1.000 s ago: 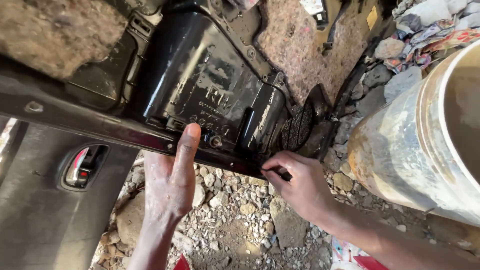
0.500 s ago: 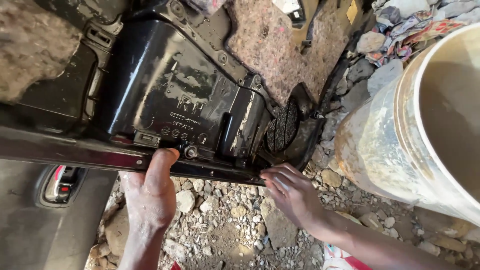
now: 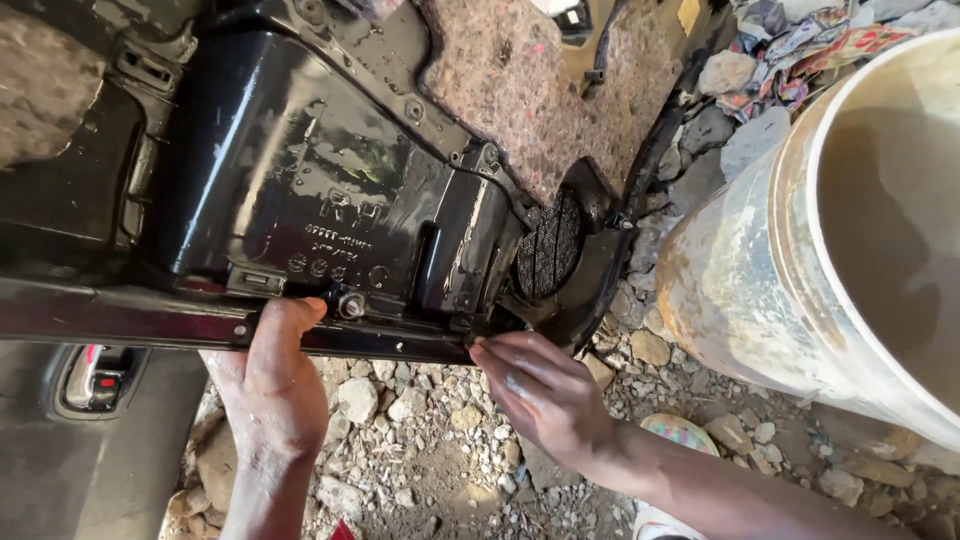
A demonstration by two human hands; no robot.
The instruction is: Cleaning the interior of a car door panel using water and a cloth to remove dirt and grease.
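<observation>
Door panel (image 3: 330,210) lies inner face up on gravel (image 3: 420,450). Left hand (image 3: 270,385) clenches its lower edge, steadying it; right hand (image 3: 540,395) pinches that edge beside the speaker grille (image 3: 548,245).

Strong daylight falls on my work, with white glare on the black panel (image 3: 330,190). The picture is sharp; the gravel (image 3: 430,440) under it lies in soft shade.

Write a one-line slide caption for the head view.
Left hand and right hand grip the lower edge of a black car door panel over gravel, beside a dirty bucket.
</observation>
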